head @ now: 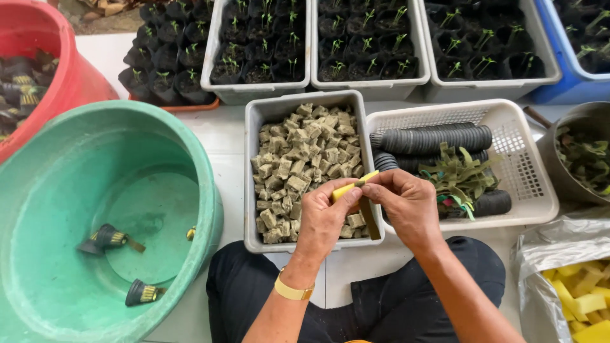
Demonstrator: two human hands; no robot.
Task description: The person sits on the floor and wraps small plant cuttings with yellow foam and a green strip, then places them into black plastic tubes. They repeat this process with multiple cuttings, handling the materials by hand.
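My left hand and my right hand meet over the near edge of a grey tray filled with brownish cubes. Together they pinch a yellow foam strip between thumbs and fingertips. A long dark olive leaf hangs down from under my right fingers. A gold watch is on my left wrist.
A green basin at left holds small black pots. A white basket at right holds stacked black pots and green plantlets. Seedling trays line the back. A bag of yellow foam pieces lies at right; a red tub at far left.
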